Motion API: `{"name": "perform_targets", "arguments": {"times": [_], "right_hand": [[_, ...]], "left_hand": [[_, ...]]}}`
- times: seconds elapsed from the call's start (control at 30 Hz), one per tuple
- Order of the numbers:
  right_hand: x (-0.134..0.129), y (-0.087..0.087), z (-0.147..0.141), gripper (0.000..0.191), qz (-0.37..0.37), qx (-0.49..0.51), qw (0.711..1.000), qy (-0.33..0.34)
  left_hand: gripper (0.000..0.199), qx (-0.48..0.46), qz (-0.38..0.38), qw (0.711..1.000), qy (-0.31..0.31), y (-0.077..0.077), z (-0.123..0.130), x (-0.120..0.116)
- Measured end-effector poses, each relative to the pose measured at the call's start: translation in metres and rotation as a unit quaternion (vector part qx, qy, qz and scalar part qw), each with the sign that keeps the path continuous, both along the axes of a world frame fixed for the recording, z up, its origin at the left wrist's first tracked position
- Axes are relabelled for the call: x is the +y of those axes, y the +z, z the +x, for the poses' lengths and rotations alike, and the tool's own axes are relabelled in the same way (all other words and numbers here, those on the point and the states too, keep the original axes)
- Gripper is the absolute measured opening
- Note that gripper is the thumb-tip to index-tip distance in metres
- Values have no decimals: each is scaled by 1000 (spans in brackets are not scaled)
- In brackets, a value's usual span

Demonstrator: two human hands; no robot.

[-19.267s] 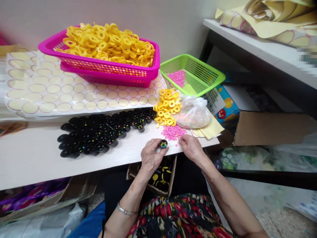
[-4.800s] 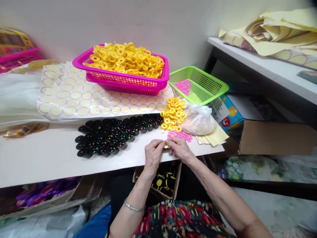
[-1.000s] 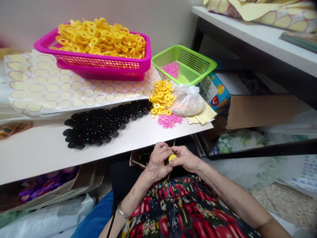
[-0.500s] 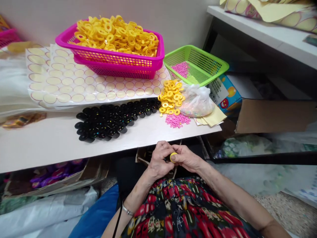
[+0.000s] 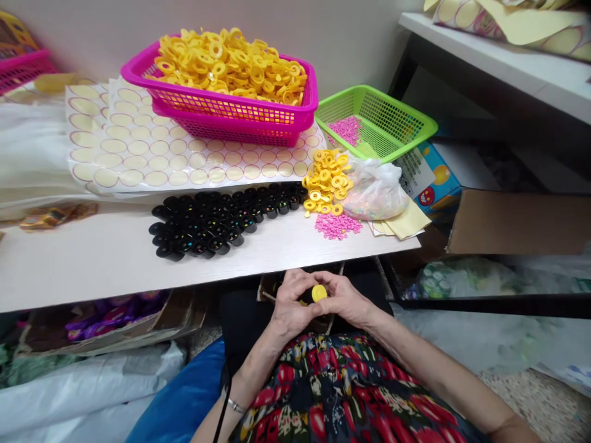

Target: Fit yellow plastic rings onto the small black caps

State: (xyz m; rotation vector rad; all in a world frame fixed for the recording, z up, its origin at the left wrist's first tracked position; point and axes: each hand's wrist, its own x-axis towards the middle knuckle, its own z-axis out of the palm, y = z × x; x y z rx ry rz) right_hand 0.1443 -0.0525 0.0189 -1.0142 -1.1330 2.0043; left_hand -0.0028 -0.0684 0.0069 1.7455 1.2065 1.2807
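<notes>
Over my lap, just below the table's front edge, both hands meet around one small item. My left hand (image 5: 292,304) is closed round a small black cup, mostly hidden by the fingers. A round yellow cap (image 5: 319,293) shows at its end, and my right hand (image 5: 346,300) has its thumb and fingers closed around that cap. On the table stand rows of black cups (image 5: 203,224), some with coloured bits inside. Right of them lie a pile of yellow ring-shaped plastic pieces (image 5: 327,181) and a heap of small pink pieces (image 5: 338,226).
A pink basket (image 5: 231,111) full of yellow pieces stands on sticker sheets (image 5: 152,157). Behind right is a green basket (image 5: 388,132) with pink pieces. A tied plastic bag (image 5: 378,194) lies beside the yellow pile. Open cardboard boxes (image 5: 517,221) stand right of the table.
The view has shifted slightly, moving the table things rightward in the picture. My right thumb has moved off the yellow cap's face, so more of the cap shows.
</notes>
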Motion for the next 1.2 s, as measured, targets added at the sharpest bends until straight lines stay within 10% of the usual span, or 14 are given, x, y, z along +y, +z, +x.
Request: {"name": "perform_targets", "arguments": {"times": [0.43, 0.7, 0.9, 1.07, 1.2], "right_hand": [[-10, 5, 10, 20, 322, -183, 928, -50], [-17, 21, 17, 31, 447, -205, 869, -49], [-17, 16, 15, 28, 434, -199, 878, -29], [-8, 3, 8, 20, 278, -197, 939, 48], [2, -16, -8, 11, 282, -350, 880, 152]], "left_hand": [[19, 66, -129, 989, -12, 2, -3, -7], [30, 192, 165, 964, 76, 17, 0, -17], [36, 217, 191, 954, 79, -1, 3, -21], [29, 182, 41, 983, -1, 1, -16, -17], [36, 226, -45, 971, -57, 16, -52, -5]]}}
